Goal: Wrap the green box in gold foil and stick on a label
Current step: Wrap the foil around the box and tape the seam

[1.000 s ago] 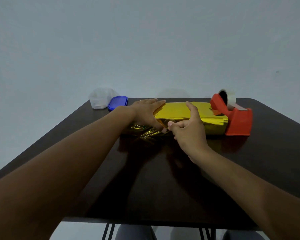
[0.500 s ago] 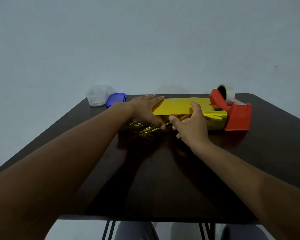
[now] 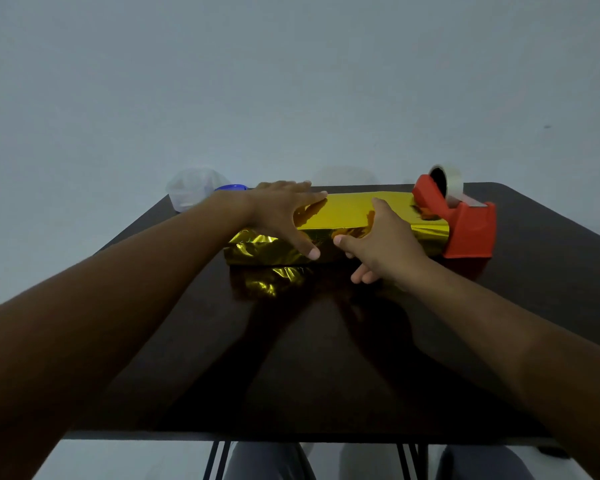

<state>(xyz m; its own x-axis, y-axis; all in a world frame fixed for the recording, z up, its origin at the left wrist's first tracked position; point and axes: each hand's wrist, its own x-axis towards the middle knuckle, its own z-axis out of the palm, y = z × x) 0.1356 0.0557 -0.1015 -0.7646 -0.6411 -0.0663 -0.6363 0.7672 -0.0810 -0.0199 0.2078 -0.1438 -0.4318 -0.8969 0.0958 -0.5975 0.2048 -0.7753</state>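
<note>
Table (image 3: 326, 358) dark, glossy | wall (image 3: 291, 81) pale, bare | dispenser (image 3: 465, 226) far-right

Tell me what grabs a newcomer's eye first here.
The shiny gold-foiled box at the dark table's far middle, with the left hand and right hand pressing on it. Next, the red tape dispenser touching its right end.

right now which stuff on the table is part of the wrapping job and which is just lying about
Part of the job:
- gold-foil-wrapped box, under both hands
- left hand, fingers spread on the foil
- right hand, on the front edge
- red tape dispenser, touching the box's right end

Lying about:
- clear plastic container
- blue lid beside it
</note>
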